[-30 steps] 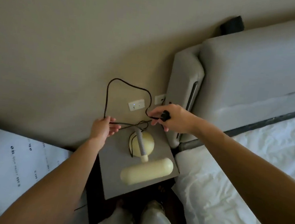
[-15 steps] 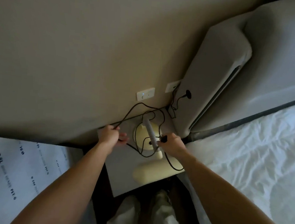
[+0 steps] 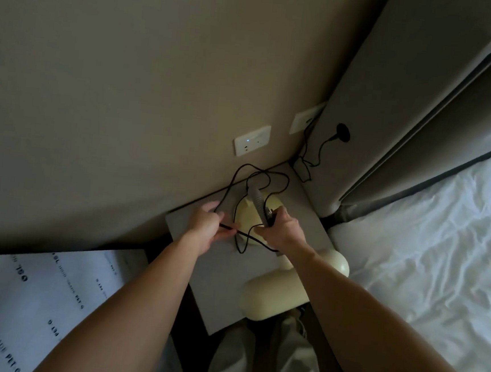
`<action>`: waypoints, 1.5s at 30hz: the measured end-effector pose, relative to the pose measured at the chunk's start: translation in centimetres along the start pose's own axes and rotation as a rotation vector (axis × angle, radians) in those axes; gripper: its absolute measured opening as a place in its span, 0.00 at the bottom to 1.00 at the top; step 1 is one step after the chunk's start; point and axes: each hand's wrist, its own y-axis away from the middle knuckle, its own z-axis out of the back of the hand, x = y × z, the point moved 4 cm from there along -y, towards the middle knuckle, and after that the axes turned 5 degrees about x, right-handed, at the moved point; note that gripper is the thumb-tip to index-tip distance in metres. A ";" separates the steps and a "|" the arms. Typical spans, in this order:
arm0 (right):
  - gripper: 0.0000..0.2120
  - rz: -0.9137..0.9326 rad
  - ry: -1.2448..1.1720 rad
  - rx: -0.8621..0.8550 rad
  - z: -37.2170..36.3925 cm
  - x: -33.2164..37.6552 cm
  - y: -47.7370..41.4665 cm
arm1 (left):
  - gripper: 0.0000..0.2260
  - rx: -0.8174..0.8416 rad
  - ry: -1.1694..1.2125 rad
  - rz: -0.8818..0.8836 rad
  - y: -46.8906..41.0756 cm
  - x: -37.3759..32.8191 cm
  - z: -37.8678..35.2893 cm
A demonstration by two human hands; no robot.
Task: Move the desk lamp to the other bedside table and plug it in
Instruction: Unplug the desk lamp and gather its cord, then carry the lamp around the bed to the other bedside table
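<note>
A cream desk lamp [image 3: 276,292] with a round base and a grey flexible neck stands on the grey bedside table [image 3: 218,284]. Its black cord [image 3: 239,173] loops over the table's back edge against the wall. My left hand [image 3: 205,226] pinches the cord left of the base. My right hand [image 3: 279,230] is closed around the black plug and the lamp's neck above the base. A white wall socket [image 3: 251,140] with a small blue light sits just above the table.
A grey upholstered headboard [image 3: 392,124] and a bed with white sheets [image 3: 440,247] lie to the right. A second socket plate [image 3: 305,121] carries another black cable to a round fitting on the headboard. A printed white sheet [image 3: 35,295] covers the floor at left.
Both hands have come down from near the socket to the lamp base. The raised cord loop has dropped onto the table. My view has moved closer and tilted down.
</note>
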 end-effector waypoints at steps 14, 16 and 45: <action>0.10 0.210 -0.008 -0.146 3.5 -3.1 6.6 | 0.38 0.218 -0.986 -0.335 2.9 -0.3 -2.9; 0.09 0.251 -0.013 -0.138 5.0 -2.3 8.7 | 0.35 0.236 -0.995 -0.437 4.4 -0.7 -3.9; 0.07 0.756 0.264 -0.472 26.9 5.4 47.4 | 0.13 0.119 -1.003 -1.070 39.6 -15.6 -4.7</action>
